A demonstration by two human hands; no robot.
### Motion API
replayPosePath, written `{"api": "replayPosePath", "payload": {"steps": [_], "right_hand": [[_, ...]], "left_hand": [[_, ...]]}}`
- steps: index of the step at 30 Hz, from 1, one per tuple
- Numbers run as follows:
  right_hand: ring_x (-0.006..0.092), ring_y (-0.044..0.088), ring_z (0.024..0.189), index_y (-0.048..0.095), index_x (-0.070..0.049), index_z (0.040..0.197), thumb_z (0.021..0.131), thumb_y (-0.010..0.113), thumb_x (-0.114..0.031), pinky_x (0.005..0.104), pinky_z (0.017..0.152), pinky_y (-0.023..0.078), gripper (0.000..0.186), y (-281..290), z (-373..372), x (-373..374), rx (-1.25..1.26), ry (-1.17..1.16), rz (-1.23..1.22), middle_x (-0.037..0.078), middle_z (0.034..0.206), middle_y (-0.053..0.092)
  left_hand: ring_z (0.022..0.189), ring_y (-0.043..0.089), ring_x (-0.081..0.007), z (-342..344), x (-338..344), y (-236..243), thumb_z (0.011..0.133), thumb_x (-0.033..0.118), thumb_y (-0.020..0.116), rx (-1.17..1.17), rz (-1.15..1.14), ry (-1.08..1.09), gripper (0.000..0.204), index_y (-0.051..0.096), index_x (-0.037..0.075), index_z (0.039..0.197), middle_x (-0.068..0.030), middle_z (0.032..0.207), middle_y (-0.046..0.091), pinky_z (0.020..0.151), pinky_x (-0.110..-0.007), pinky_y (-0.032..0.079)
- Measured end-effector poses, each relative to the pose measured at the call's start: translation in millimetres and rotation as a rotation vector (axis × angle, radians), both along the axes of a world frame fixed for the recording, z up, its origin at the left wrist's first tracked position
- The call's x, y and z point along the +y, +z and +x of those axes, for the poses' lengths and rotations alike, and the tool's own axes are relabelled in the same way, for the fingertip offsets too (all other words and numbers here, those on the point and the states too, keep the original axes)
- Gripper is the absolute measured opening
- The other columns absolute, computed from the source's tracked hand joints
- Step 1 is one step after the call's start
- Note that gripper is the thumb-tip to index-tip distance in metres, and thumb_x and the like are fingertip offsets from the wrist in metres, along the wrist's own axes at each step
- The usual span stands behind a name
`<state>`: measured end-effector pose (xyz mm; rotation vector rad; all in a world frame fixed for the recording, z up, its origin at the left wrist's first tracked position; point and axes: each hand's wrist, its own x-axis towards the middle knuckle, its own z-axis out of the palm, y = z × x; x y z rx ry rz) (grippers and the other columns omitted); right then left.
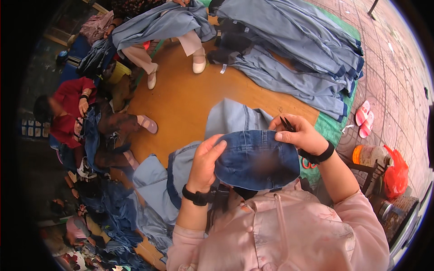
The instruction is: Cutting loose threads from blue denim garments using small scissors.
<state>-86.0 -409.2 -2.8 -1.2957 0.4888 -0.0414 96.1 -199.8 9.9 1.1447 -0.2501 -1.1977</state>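
One dk-blue denim piece sits betw. your grips, L hand pinching its upper L edge, thumb on top, R hand pinching its upper R corner w/ a black pointed tool (prob. snips, mostly hidden) in the same grip, both forearms angled inward from below.

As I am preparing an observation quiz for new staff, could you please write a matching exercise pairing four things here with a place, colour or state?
1. Snips
2. Slippers
3. Bag
4. Dark denim

A. held between the left hand and right hand
B. plain red
C. black, with pointed tips
D. on the paving

Pairs: 1-C, 2-D, 3-B, 4-A
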Motion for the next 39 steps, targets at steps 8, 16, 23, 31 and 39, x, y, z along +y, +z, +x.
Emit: {"api": "replayPosePath", "payload": {"steps": [8,16,23,31,39], "right_hand": [[0.0056,0.052,0.076,0.064,-0.002,0.1,0.078,0.076,-0.009,0.0212,0.069,0.04,0.026,-8.5,-27.6,2.5,-0.035,-0.027,0.103,-0.003,0.083,0.059],[0.001,0.036,0.052,0.062,-0.002,0.093,0.081,0.072,-0.005,0.0205,0.044,0.021,0.016,-27.0,-43.4,7.2,-0.001,-0.161,0.29,-0.006,0.07,0.051],[0.0027,0.048,0.061,0.063,-0.005,0.092,0.082,0.072,-0.006,0.02,0.052,0.035,0.013,-19.4,-51.9,28.1,0.048,-0.115,0.193,-0.005,0.076,0.057],[0.0054,0.055,0.079,0.063,-0.004,0.094,0.084,0.07,-0.005,0.0212,0.071,0.044,0.013,-19.9,-60.5,53.0,0.092,-0.034,0.314,-0.003,0.086,0.062],[0.0038,0.052,0.071,0.062,-0.004,0.096,0.085,0.068,-0.003,0.0199,0.062,0.04,0.013,-23.2,-61.3,62.0,0.091,-0.044,0.372,-0.004,0.082,0.059]], "left_hand": [[0.09,0.064,-0.0117,-1.1,0.9,-3.9,0.097,0.01,0.052,0.009,-0.018,0.03,0.023,0.059,-0.004,0.114,-0.0072,0.103,0.068,0.082,-0.025,0.051],[0.088,0.065,-0.0125,1.8,8.9,-7.9,0.096,0.009,0.054,0.051,-0.015,0.133,0.021,0.06,-0.003,0.112,-0.0074,0.101,0.068,0.082,-0.025,0.051],[0.098,0.06,-0.0139,-2.5,36.3,-6.3,0.092,0.011,0.059,-0.267,0.1,0.121,0.027,0.058,-0.004,0.115,-0.0077,0.108,0.064,0.088,-0.027,0.047],[0.091,0.061,-0.0156,-49.0,84.7,-4.3,0.087,0.018,0.069,-0.389,0.418,0.054,0.046,0.047,-0.005,0.121,-0.0106,0.102,0.062,0.08,-0.027,0.05],[0.079,0.068,-0.0202,-52.1,89.8,-36.6,0.092,0.016,0.062,0.077,0.377,0.12,0.026,0.054,-0.002,0.109,-0.0129,0.097,0.067,0.064,-0.027,0.056]]}}
